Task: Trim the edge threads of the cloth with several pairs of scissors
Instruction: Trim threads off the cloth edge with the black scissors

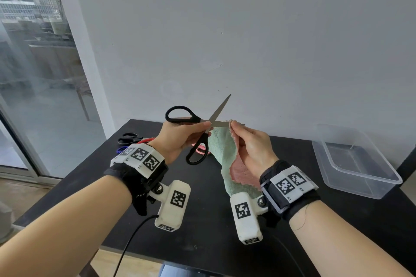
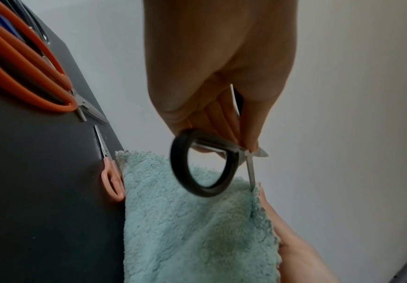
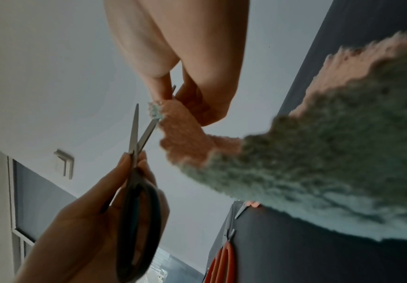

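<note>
My left hand [image 1: 206, 127] holds black-handled scissors [image 1: 219, 109] above the table, gripping them near the pivot, with the blades spread wide apart. One blade points up and away. The other runs level to the top edge of a fluffy cloth [image 1: 221, 148], mint green on one side and pink on the other. My right hand [image 1: 234, 127] pinches that top edge, and the rest of the cloth hangs down to the black table [image 1: 202, 220]. The left wrist view has the scissors [image 2: 179, 160] over the cloth [image 2: 197, 229]. In the right wrist view the blade tip shows between the fingers [image 3: 163, 90].
Other pairs lie at the table's back left: black scissors [image 1: 128, 138], orange scissors [image 2: 28, 80], a blue pair [image 1: 121, 149] and small pink scissors [image 2: 111, 180] beside the cloth. A clear plastic container [image 1: 355, 159] stands at the right. A wall is behind, a window at left.
</note>
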### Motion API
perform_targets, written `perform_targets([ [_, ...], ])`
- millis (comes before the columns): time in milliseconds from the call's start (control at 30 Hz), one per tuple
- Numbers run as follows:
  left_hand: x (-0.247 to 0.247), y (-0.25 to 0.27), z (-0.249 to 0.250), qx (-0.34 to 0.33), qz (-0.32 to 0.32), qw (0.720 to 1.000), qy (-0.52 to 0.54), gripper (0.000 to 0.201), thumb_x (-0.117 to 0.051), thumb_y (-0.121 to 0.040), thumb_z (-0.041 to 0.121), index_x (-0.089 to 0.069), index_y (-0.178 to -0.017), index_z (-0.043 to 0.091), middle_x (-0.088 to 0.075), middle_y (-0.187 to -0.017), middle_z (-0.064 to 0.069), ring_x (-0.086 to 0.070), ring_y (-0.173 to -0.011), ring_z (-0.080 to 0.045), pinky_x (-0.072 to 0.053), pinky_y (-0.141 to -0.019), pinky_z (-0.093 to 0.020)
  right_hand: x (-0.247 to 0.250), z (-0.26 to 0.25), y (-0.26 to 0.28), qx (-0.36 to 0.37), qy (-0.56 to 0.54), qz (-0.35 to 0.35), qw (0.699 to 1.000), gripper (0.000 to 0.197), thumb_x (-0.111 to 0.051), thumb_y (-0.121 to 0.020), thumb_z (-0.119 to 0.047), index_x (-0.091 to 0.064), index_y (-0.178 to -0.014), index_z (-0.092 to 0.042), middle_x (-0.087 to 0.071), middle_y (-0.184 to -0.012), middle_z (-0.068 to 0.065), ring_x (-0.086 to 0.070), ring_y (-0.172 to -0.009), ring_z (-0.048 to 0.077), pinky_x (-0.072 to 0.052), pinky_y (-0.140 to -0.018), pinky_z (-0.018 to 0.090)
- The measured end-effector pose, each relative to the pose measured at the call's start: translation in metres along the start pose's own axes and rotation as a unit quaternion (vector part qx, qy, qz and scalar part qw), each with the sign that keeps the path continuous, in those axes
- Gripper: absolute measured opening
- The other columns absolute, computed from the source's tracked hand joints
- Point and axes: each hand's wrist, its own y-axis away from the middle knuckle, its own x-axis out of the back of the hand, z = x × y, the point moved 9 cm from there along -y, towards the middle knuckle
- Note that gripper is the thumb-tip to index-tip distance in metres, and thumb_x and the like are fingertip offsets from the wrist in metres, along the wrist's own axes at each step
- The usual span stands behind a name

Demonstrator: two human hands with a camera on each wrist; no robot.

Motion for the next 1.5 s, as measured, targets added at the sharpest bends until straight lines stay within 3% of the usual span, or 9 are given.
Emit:
perform_targets([
  [467,0.002,0.005,0.005,-0.007,0.003,0.999,-0.040,0.003,-0.070,-0.082,0.008,-0.071,-0.085,0.007,-0.072,-0.080,-0.003,-0.069,-0.072,-0.013,-0.055,-0.068,-0.020,0.016,-0.019,-0.006,0.015,0.057,-0.005,0.998,0.009,-0.060,-0.089,-0.003,-0.067,-0.086,0.003,-0.072,-0.069,0.005,-0.069,-0.063,0.011,-0.054,-0.057,0.019],
  [600,0.018,0.006,0.011,-0.001,0.035,0.999,-0.037,0.004,-0.066,-0.086,0.009,-0.067,-0.088,0.006,-0.066,-0.074,-0.004,-0.065,-0.063,-0.008,-0.049,-0.054,-0.014,0.034,-0.032,-0.014,0.033,0.065,0.031,0.997,0.017,-0.063,-0.088,-0.009,-0.066,-0.096,0.006,-0.069,-0.085,0.011,-0.065,-0.079,0.019,-0.056,-0.081,0.030],
  [733,0.027,0.006,0.017,-0.001,0.013,0.990,-0.141,0.009,-0.066,-0.087,0.012,-0.068,-0.086,0.003,-0.069,-0.067,0.000,-0.064,-0.058,-0.006,-0.048,-0.054,-0.012,0.030,-0.041,-0.013,0.045,0.163,0.014,0.985,0.014,-0.064,-0.088,-0.010,-0.068,-0.094,0.002,-0.069,-0.089,0.012,-0.067,-0.080,0.019,-0.056,-0.077,0.028],
  [900,0.022,0.006,0.017,0.000,-0.030,0.951,-0.308,0.009,-0.073,-0.082,0.019,-0.073,-0.083,0.009,-0.072,-0.074,-0.001,-0.064,-0.064,0.000,-0.046,-0.063,-0.007,0.014,-0.059,-0.013,0.107,0.284,0.002,0.953,0.005,-0.068,-0.086,-0.013,-0.072,-0.085,-0.009,-0.069,-0.103,0.023,-0.062,-0.092,0.022,-0.050,-0.096,0.035],
  [1000,0.017,0.009,0.016,0.006,-0.066,0.925,-0.374,0.014,-0.075,-0.080,0.024,-0.076,-0.081,0.010,-0.072,-0.077,-0.001,-0.060,-0.070,-0.001,-0.046,-0.071,-0.011,-0.005,-0.064,-0.010,0.129,0.355,-0.051,0.925,0.004,-0.068,-0.085,-0.015,-0.072,-0.083,-0.014,-0.070,-0.092,0.019,-0.059,-0.085,0.020,-0.049,-0.089,0.033],
  [1100,0.009,0.012,0.017,0.004,-0.085,0.914,-0.396,0.013,-0.076,-0.078,0.020,-0.076,-0.078,0.007,-0.066,-0.062,0.008,-0.052,-0.054,0.003,-0.039,-0.055,-0.005,-0.030,-0.057,-0.004,0.139,0.457,-0.124,0.870,0.001,-0.071,-0.083,-0.019,-0.070,-0.084,-0.019,-0.069,-0.081,0.004,-0.060,-0.074,0.013,-0.051,-0.076,0.025],
  [1233,0.002,0.013,0.019,-0.009,-0.096,0.903,-0.419,0.008,-0.076,-0.078,0.014,-0.076,-0.080,0.007,-0.067,-0.067,0.003,-0.054,-0.055,0.005,-0.040,-0.055,-0.004,-0.055,-0.036,0.004,0.138,0.554,-0.202,0.796,0.005,-0.075,-0.080,-0.019,-0.073,-0.082,-0.015,-0.071,-0.080,-0.003,-0.062,-0.069,-0.004,-0.048,-0.071,0.009],
  [1367,0.000,0.013,0.017,-0.009,-0.100,0.894,-0.436,0.013,-0.076,-0.078,0.014,-0.075,-0.084,0.003,-0.069,-0.068,0.001,-0.056,-0.055,0.004,-0.044,-0.058,-0.005,-0.062,-0.019,0.008,0.123,0.570,-0.227,0.780,0.011,-0.075,-0.080,-0.014,-0.076,-0.089,-0.006,-0.073,-0.083,0.004,-0.062,-0.069,-0.002,-0.047,-0.069,0.009],
  [1500,0.000,0.013,0.016,-0.011,-0.106,0.896,-0.432,0.014,-0.076,-0.077,0.013,-0.075,-0.086,0.002,-0.072,-0.075,-0.005,-0.061,-0.060,0.000,-0.046,-0.062,-0.006,-0.066,-0.016,0.007,0.132,0.551,-0.218,0.795,0.014,-0.076,-0.078,-0.009,-0.076,-0.090,-0.002,-0.074,-0.085,0.008,-0.062,-0.066,-0.006,-0.049,-0.070,0.008],
])
